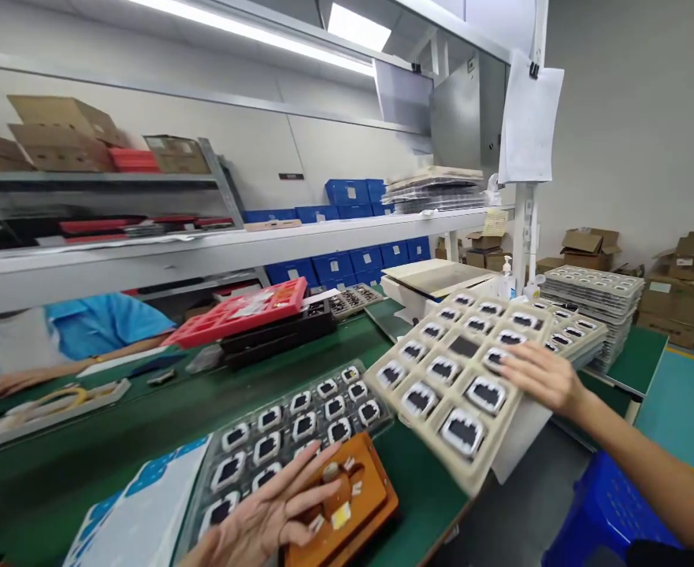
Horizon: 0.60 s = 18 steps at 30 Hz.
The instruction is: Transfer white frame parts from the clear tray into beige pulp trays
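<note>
My right hand [544,379] grips the right side of a beige tray [423,352], its fingers over the top and its thumb out of sight. White-framed parts with black centres sit in most of the tray's pockets; one pocket [463,345] shows only a dark surface. The tray is tilted. My left hand [269,508] is open, fingers spread and holding nothing, over the edge of an orange fixture [376,484]. I cannot tell whether it touches the fixture. Under and beyond that hand lies a clear plastic tray [252,423] of similar white-framed parts.
Blue-and-white sheets [146,504] lie left of the clear tray. Red trays [246,313] rest on black ones across the green bench. Stacked trays [595,307] stand at right, with a blue basket [606,504] below. Another person's hand [21,383] lies at far left.
</note>
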Tool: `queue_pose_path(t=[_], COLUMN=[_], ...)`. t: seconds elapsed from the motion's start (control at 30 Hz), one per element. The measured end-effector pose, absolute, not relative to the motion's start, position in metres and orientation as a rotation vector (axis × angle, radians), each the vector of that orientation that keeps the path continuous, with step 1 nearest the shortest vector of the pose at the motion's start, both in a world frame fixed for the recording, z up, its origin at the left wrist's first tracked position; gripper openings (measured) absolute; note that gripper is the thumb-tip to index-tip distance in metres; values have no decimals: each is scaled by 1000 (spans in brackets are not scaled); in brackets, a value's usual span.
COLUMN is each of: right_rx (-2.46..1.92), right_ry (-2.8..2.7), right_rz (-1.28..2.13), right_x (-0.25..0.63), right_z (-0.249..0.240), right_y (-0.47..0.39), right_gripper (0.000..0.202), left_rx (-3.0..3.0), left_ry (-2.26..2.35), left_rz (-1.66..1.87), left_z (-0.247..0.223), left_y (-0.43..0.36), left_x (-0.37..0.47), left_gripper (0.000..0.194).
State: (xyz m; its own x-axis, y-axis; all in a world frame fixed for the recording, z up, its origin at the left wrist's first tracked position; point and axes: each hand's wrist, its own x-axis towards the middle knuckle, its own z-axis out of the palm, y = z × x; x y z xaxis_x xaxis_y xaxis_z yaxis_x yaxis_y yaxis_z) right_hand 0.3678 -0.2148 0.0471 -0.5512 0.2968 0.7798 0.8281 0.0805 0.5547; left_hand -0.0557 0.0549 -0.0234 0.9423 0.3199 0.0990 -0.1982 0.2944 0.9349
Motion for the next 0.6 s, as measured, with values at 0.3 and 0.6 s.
queue_pose_path(t=[0.3,0.6], right_rx=[-1515,-1848], right_ry=[-1685,-1730], right_rz=[-1395,-1155], right_x=[532,576], right_z=[37,-8], right_y=[-262,-264], right_gripper=[22,25], left_rx=[1483,1582], left_ry=[462,552], left_rz=[210,343], left_z=[35,14], left_y=[17,17], left_x=[-27,-39], left_gripper=[67,63])
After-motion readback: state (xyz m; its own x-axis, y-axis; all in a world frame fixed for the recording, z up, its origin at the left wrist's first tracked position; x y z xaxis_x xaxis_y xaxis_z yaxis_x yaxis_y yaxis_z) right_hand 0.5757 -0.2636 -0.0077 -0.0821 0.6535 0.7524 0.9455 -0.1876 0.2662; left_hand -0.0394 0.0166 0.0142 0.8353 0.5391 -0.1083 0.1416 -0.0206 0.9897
